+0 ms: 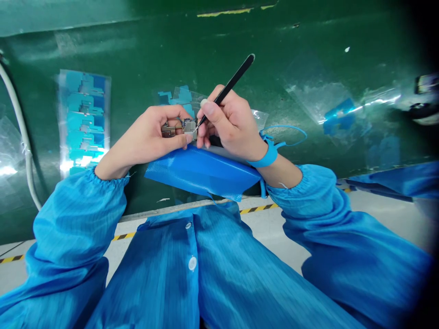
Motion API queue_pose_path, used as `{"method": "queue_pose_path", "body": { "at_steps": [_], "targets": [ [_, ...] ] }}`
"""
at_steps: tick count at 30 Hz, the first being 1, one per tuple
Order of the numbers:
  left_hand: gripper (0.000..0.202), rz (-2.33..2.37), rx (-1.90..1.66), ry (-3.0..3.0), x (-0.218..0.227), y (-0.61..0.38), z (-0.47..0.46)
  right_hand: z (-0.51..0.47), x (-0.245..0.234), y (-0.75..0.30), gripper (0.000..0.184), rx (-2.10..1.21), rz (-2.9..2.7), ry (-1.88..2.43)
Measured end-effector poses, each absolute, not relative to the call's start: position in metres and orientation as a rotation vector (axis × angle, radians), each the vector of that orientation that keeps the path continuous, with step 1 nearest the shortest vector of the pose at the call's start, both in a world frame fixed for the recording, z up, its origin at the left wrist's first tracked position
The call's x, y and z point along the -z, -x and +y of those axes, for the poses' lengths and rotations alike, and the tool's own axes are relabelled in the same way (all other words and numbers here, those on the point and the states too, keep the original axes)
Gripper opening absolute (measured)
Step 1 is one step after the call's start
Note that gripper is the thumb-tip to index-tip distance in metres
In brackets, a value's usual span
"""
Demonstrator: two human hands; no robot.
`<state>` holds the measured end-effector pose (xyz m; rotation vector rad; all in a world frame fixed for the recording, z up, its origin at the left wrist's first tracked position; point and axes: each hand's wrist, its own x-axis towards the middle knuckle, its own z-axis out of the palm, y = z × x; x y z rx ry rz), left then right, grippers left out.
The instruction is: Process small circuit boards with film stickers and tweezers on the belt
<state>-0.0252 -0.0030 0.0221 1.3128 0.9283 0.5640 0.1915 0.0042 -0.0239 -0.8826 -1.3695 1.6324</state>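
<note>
Between thumb and fingers, my left hand (151, 135) grips a small circuit board (190, 124) with grey metal shields. My right hand (231, 121) is closed round black tweezers (236, 77), their handle slanting up to the right. The tweezer tips point down at the right part of the board; whether they pinch anything is too small to tell. A blue plastic sheet (202, 170) lies just below both hands. Behind the fingers, cut blue film pieces (183, 93) rest on the green table. A blue wrist strap (263, 157) circles my right wrist.
On the left lies a clear sheet with a column of blue film pieces (85, 114), beside a pale cable (20, 119). To the right are clear plastic film (308, 103) and a blue film piece (339, 115). A dark object (425, 112) stands at the far right edge.
</note>
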Motion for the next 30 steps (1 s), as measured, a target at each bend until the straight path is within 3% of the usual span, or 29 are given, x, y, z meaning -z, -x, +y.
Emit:
{"method": "queue_pose_path", "body": {
  "at_steps": [6,10,19,26,30],
  "targets": [
    [0.007,0.969,-0.557,-1.371,-0.022,0.025,-0.003,0.004,0.019,-0.189,0.052,-1.663,-1.312,0.868],
    [0.01,0.983,-0.544,-1.389,-0.019,0.026,-0.003,0.003,0.02,-0.188,0.051,-1.626,-1.288,0.876],
    [0.019,1.007,-0.51,-1.295,-0.029,0.029,0.0,0.012,0.022,-0.192,0.035,-1.187,-1.133,0.781],
    [0.039,1.102,-0.61,-1.476,-0.024,0.029,-0.003,0.005,0.017,-0.196,0.042,-1.132,-1.648,0.91],
    [0.038,1.075,-0.556,-1.498,-0.019,0.031,-0.005,0.001,0.014,-0.191,0.043,-1.242,-1.752,0.87]
  ]
}}
